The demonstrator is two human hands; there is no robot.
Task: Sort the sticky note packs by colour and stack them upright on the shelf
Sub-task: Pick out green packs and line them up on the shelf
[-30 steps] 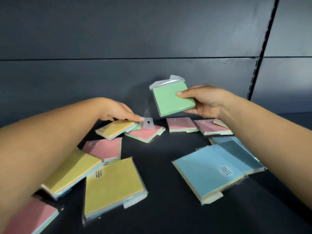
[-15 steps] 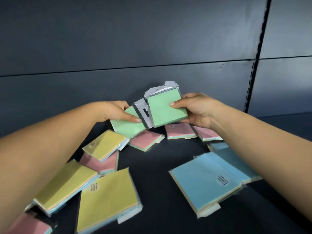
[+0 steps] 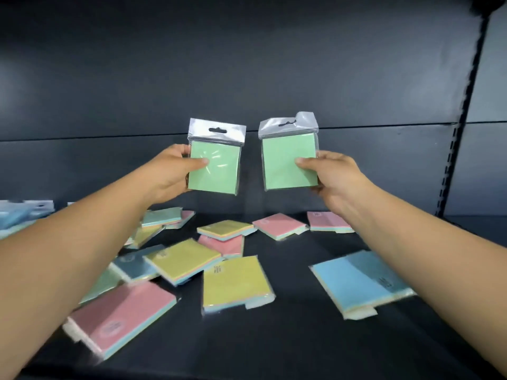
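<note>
On the dark shelf I count the sorting barely begun — yellow, pink and blue packs lie flat and mixed, none upright, though something pale sits blurred at far left. My left hand and right hand each hold a green sticky note pack raised before the back panel, fingers clamped on the side edges — both upright, hang tabs topmost, faces toward me.

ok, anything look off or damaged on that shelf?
No damage visible. The packs on the shelf lie flat, scattered and overlapping, colours mixed. Only two green packs are upright, held in the left hand and right hand.
</note>
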